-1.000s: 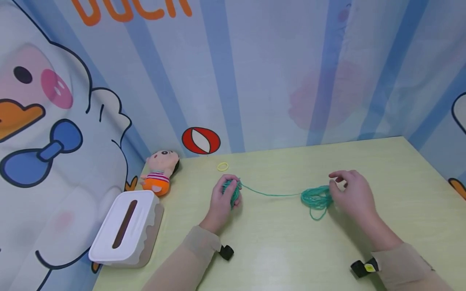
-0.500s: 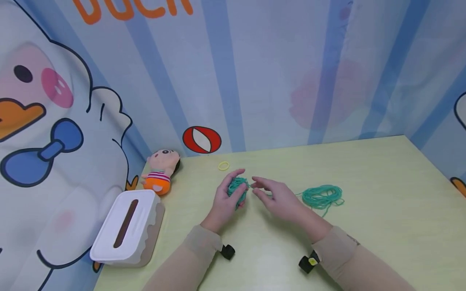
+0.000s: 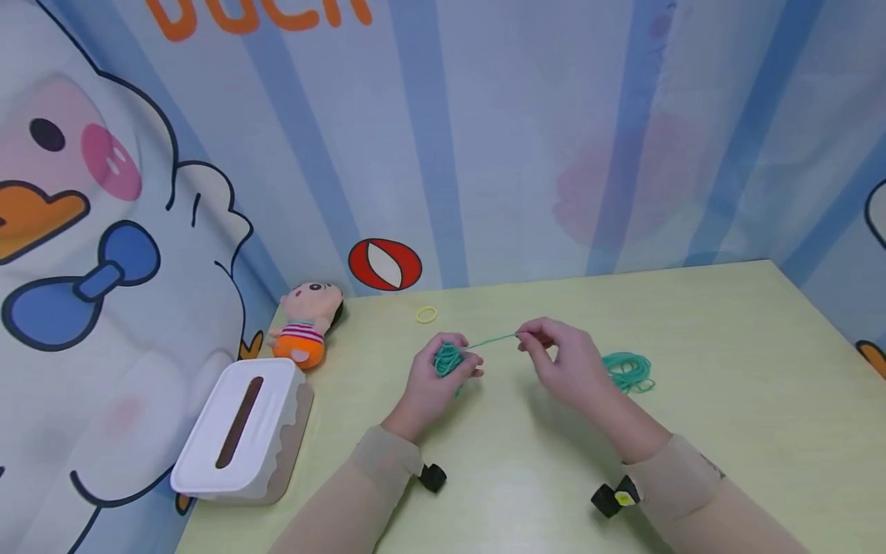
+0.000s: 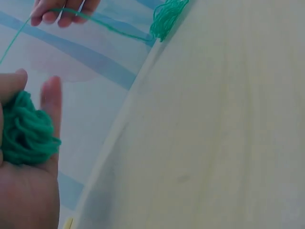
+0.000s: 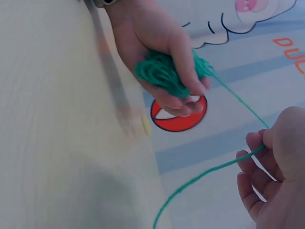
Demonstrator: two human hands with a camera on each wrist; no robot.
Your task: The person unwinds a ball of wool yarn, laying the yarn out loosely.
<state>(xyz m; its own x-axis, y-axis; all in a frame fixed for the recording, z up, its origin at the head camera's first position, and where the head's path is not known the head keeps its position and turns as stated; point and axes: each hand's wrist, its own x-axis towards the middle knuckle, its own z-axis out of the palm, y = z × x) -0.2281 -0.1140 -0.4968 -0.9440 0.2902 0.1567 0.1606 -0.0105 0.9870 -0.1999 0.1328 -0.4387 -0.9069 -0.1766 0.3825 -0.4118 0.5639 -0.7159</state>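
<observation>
The left hand (image 3: 428, 391) is half closing round a green yarn ball (image 3: 447, 360). At its three o'clock, the right hand (image 3: 573, 365) is pinching the yarn strand (image 3: 493, 339) between thumb and fingertips. A yarn coil (image 3: 631, 371) is lying beyond, toward three. From the left hand, a yellow ring (image 3: 426, 308) is lying at twelve, a plush doll (image 3: 304, 331) between nine and ten.

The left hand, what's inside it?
The left hand holds a bundle of green yarn; a strand runs from it to the right hand, which pinches it. The bundle's core and whatever lies directly beneath are covered, so cannot be seen.
</observation>
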